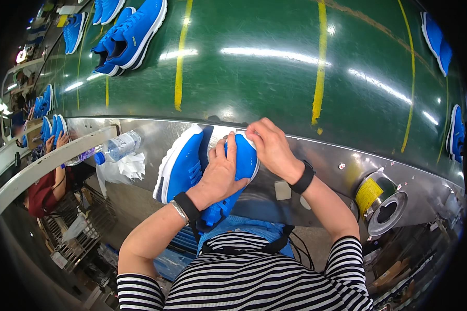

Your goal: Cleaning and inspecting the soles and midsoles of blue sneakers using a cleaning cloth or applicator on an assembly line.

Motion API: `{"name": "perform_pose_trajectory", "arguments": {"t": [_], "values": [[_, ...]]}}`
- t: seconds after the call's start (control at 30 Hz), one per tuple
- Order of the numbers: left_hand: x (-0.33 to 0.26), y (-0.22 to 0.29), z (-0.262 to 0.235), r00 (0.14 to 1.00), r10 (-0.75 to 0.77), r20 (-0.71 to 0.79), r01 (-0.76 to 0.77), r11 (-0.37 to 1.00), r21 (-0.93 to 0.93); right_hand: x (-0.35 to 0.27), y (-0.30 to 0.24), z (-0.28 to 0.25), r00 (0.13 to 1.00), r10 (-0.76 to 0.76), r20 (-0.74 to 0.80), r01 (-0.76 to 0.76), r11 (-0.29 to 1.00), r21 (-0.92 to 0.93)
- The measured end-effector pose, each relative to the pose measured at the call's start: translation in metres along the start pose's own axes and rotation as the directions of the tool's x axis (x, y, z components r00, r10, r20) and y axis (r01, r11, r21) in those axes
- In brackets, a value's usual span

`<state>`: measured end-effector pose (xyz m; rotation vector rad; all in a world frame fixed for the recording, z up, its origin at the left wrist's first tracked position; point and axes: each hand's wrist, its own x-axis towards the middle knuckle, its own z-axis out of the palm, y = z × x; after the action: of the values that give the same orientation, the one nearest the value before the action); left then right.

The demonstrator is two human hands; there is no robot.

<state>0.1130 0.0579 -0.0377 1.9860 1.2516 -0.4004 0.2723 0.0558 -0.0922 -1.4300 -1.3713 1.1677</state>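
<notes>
- A blue sneaker (241, 166) is grasped at the steel ledge (327, 160), just before the torso: left hand (218, 173) is clamped over it, right hand (270, 147) pinches its toe end.
- Toe finishing appears underway; firm holding seems needed.
- A second blue sneaker (181, 166) lies touching alongside.
- Beyond, the green conveyor belt (254, 78) carries further pairs.
</notes>
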Motion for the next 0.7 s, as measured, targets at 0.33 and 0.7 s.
{"name": "perform_pose_trajectory", "arguments": {"t": [0.33, 0.7], "values": [[0.002, 0.006, -0.004, 0.999, -0.030, 0.029, 0.030, 1.000, 0.007, 0.001, -0.001, -0.005, 0.995, 0.093, 0.034, -0.092, 0.995, -0.032], [0.001, 0.008, -0.002, 1.000, -0.009, 0.023, 0.008, 0.999, 0.032, 0.016, 0.009, -0.006, 0.995, 0.064, 0.082, -0.062, 0.997, -0.035]]}}
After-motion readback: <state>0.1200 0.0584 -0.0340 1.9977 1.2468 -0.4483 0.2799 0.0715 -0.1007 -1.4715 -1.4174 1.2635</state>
